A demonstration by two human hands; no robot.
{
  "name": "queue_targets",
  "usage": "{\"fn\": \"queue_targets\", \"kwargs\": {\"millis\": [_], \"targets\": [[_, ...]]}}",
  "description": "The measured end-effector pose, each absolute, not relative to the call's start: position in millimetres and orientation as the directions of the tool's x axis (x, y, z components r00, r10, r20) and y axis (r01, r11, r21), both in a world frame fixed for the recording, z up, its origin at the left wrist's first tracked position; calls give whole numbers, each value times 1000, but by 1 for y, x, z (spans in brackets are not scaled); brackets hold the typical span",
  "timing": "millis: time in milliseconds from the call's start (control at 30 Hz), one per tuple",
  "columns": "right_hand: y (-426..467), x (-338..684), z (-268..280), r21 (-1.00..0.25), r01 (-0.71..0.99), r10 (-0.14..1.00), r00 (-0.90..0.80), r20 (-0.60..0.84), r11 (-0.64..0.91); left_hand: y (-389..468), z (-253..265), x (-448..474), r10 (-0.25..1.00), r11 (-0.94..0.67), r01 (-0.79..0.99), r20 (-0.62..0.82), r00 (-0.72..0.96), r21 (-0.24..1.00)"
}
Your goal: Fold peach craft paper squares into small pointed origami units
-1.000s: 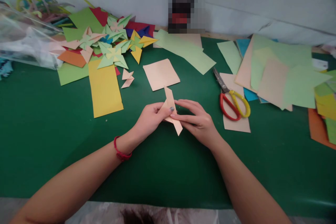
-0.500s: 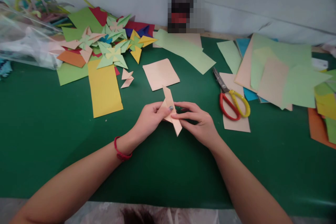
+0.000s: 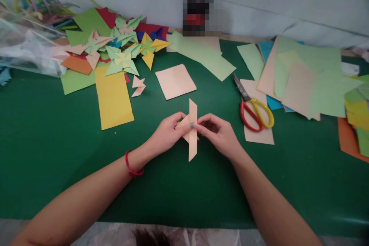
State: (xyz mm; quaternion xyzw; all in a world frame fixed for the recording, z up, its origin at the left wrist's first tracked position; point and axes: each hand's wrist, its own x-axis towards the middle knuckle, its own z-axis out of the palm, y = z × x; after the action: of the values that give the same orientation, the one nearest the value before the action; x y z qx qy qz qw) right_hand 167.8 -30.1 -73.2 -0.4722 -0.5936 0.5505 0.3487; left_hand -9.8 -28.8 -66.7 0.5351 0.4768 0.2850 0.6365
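Observation:
A folded pale-peach paper piece [image 3: 193,148] stands between my hands, its long strip with slanted ends pointing away from me and a triangular flap showing on its left. My left hand [image 3: 170,128] pinches it, thumb on top and fingers underneath. At its right edge, my right hand [image 3: 217,132] is closed with thumb and index finger gripping the paper. Just beyond lies a square peach sheet [image 3: 176,81], and to its left a small folded peach piece [image 3: 138,86].
Scissors [image 3: 253,109] with red and yellow handles lie on a peach sheet [image 3: 261,137] at right, near stacked green and peach papers [image 3: 311,77]. Folded paper stars [image 3: 122,58] and a yellow sheet [image 3: 114,100] lie at left. A clear plastic bag [image 3: 29,50] sits far left.
The folded paper has turned from slanting to nearly straight away from me and come slightly closer. My right fingers, stretched across it before, are now curled at its right edge.

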Motion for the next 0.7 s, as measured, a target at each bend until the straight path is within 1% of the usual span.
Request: {"fn": "queue_targets", "kwargs": {"millis": [100,300,500,700], "targets": [[-30,167,-73,-983,171,945,-306,-113,-62,-30,-68,-9,866,293,98,-308,394,951],[-31,168,-73,-986,148,932,-341,-120,-73,-30,-67,-8,897,221,181,-273,348,958],[-31,168,-70,-982,121,914,-362,-182,-148,-30,-67,-8,901,181,234,-257,351,955],[-30,170,-71,-980,91,928,-318,-195,-175,-31,-65,-9,880,197,212,-268,393,957]]}}
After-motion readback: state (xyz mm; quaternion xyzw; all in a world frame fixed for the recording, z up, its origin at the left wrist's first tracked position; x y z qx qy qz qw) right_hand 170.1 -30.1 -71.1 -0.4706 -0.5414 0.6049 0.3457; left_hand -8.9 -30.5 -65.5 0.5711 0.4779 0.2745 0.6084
